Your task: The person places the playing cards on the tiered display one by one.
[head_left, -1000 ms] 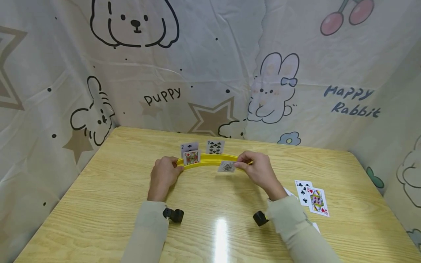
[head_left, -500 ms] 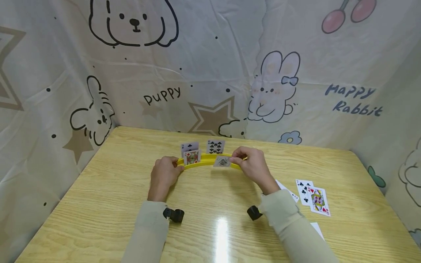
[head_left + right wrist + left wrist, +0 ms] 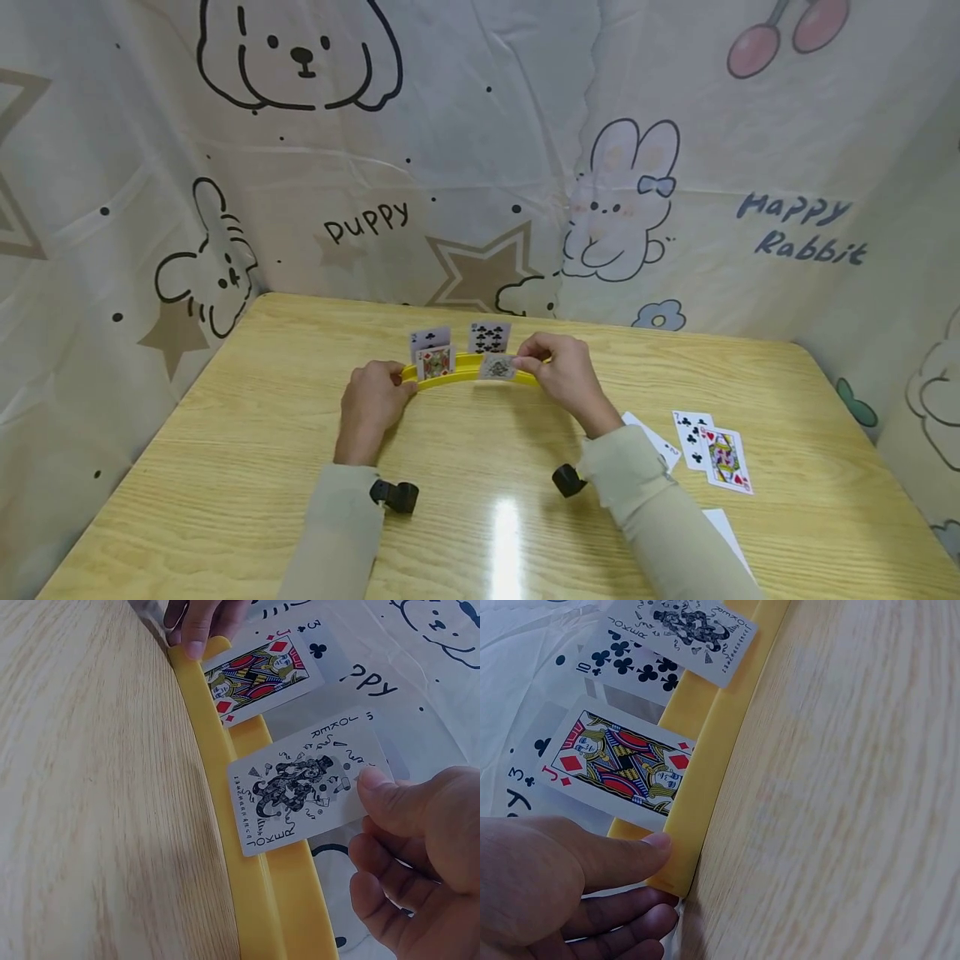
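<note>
On the table, left hand grips yellow rack, right hand pinches joker, long axis across rack.

The printed cloth reads "PUPPY" and, farther right in the head view, "Happy Rabbit". "JOKER" stands in opposite corners of the joker card. The jack card bears a red J with diamonds, the ten card a 10 with clubs, the three card a 3 with clubs. A 7 with clubs marks the seven card; hearts mark the overlapping face card.
</note>
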Motion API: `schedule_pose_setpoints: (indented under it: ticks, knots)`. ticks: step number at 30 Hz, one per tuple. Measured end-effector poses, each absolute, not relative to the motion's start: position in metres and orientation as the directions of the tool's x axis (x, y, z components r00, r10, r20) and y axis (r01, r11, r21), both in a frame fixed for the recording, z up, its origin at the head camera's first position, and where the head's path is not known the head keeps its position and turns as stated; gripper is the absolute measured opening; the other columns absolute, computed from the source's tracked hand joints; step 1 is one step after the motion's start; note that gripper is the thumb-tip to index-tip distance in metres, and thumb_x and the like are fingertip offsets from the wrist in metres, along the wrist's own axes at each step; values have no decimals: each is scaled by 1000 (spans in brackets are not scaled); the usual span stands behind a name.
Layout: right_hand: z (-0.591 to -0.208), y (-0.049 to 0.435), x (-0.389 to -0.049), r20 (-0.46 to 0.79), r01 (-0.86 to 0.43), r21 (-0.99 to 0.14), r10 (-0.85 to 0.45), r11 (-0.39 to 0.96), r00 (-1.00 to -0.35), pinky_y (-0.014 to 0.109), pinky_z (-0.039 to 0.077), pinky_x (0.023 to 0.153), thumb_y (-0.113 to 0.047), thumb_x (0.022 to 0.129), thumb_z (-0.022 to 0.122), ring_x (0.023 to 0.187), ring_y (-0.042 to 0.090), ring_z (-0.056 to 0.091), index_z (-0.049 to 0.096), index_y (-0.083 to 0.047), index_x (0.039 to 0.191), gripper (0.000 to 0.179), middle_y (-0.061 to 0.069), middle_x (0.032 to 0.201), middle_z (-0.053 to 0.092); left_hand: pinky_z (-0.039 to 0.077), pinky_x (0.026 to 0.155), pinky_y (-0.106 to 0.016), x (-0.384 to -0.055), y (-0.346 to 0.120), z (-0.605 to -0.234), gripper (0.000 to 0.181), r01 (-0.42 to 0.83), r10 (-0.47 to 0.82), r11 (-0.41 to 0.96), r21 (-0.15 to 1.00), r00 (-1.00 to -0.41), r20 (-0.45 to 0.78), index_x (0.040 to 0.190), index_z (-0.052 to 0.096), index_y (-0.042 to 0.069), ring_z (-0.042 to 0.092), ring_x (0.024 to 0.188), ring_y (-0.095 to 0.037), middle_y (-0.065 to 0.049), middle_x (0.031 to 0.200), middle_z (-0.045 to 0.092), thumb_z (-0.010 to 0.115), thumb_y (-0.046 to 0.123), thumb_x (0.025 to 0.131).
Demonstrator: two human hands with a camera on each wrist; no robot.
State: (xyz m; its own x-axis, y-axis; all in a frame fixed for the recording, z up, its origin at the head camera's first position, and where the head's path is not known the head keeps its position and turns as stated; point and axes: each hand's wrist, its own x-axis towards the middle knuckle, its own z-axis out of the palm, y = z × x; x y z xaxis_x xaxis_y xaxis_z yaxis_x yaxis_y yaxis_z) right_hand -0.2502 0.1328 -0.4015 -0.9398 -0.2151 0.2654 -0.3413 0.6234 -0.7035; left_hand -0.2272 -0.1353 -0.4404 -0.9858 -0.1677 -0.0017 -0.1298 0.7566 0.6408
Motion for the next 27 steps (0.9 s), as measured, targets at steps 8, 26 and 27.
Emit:
schedule_pose_setpoints:
  ticks: [8, 26, 27]
  knots:
    - [-398, 127, -254, 268, -341, -700, -212, 628, -940, 33, 46, 60, -14, 89, 78, 75, 18, 62, 72, -10, 80, 11, -1, 80, 70, 50, 77, -45, -228, -135, -441, 38, -123, -167, 760, 638, -986, 9, 123, 71, 2, 64, 93, -29, -13, 103, 71, 76, 23, 91]
    - [-398, 120, -257, 255, -322, -718, -197, 617, -947, 32, 46, 59, -12, 90, 77, 73, 19, 62, 71, -8, 81, 11, 1, 80, 71, 50, 75, -44, -226, -135, -438, 39, -134, -173, 752, 645, -985, -2, 122, 72, 2, 64, 91, -28, -12, 103, 71, 77, 23, 90]
    - [-398, 120, -257, 255, -322, -718, -198, 617, -947, 32, 46, 58, -12, 90, 77, 73, 19, 62, 71, -8, 81, 11, 1, 80, 71, 51, 76, -45, -226, -135, -438, 39, -133, -173, 753, 644, -985, -1, 122, 72, 2, 64, 92, -28, -12, 103, 71, 77, 23, 90]
